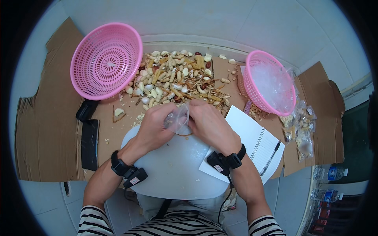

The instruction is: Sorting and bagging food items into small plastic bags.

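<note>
A small clear plastic bag (180,121) hangs between my hands above the far end of a pale, rounded board (177,165). My left hand (155,121) is closed on the bag's left side. Fingers bent, my right hand (211,121) grips the bag's right side, partly hiding it. What the bag contains, if anything, I cannot make out. Just beyond my knuckles spreads a mixed heap (171,76) of peanuts in shells, garlic cloves, brown root-like strands and some dark red pieces.
At the back left a pink basket (84,78) leans tilted; another pink basket (252,78) holds clear bags (271,84). Filled small bags (305,122) lie on cardboard (325,133) at right. A notebook (240,122) with a pen (271,156), and a black phone (90,143), flank the board.
</note>
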`<state>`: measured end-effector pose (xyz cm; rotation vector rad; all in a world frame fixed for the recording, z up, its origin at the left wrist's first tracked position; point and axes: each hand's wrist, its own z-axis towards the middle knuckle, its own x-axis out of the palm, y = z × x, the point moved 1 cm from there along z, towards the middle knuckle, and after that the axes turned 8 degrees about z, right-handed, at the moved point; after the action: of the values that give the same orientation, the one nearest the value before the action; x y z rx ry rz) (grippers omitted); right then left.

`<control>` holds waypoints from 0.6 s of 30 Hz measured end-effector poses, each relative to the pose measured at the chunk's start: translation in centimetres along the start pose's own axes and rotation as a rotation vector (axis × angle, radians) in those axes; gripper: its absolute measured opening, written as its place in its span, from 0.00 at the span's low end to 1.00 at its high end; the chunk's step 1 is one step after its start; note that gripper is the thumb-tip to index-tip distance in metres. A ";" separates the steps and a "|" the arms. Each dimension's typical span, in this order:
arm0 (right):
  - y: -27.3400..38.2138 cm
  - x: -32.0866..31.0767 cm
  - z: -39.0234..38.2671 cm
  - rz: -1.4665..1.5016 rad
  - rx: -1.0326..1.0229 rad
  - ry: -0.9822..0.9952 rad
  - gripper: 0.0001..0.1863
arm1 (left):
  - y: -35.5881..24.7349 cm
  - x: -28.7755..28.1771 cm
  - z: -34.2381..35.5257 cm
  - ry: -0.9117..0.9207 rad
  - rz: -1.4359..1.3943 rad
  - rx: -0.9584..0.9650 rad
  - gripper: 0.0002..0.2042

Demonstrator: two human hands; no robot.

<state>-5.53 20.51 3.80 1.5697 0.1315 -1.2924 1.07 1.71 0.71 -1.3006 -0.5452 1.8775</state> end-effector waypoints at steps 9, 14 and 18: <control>0.1 0.0 -0.1 0.015 0.031 -0.025 0.06 | -0.2 0.0 0.0 0.017 -0.002 0.008 0.10; -0.4 0.5 -0.1 -0.009 0.027 -0.026 0.04 | 0.0 0.1 -0.1 0.010 0.039 0.031 0.08; -0.4 0.4 0.0 -0.038 0.045 -0.015 0.04 | -0.3 0.1 0.0 0.015 0.027 0.028 0.10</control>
<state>-5.61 20.53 3.22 1.6018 0.1238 -1.3449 1.16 2.01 0.83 -1.3096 -0.4941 1.8893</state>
